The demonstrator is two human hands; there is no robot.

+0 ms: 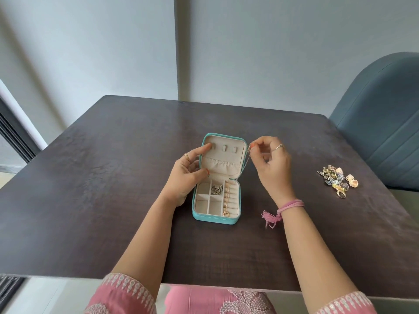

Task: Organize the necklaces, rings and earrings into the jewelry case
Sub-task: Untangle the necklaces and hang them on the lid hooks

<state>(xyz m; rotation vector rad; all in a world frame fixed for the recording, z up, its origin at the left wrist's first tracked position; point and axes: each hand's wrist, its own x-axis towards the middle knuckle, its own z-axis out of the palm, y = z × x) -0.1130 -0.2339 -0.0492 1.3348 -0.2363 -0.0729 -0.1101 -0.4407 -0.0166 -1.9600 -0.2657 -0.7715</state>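
A small teal jewelry case (215,219) lies open on the dark table, its beige lid flat behind the tray. My left hand (189,172) rests against the lid's left side, index fingertip touching the leftmost of three hooks, thumb at the lid's lower edge. My right hand (273,164) pinches a thin gold necklace chain (247,158) that hangs down along the lid's right edge. A silver chain (217,189) lies in an upper compartment. A gold chain (226,200) lies along the ring rolls on the right.
A heap of rings and earrings (337,182) lies on the table (113,177) to the right of the case. A blue upholstered chair (381,123) stands at the table's far right. The wall runs close behind the table's far edge.
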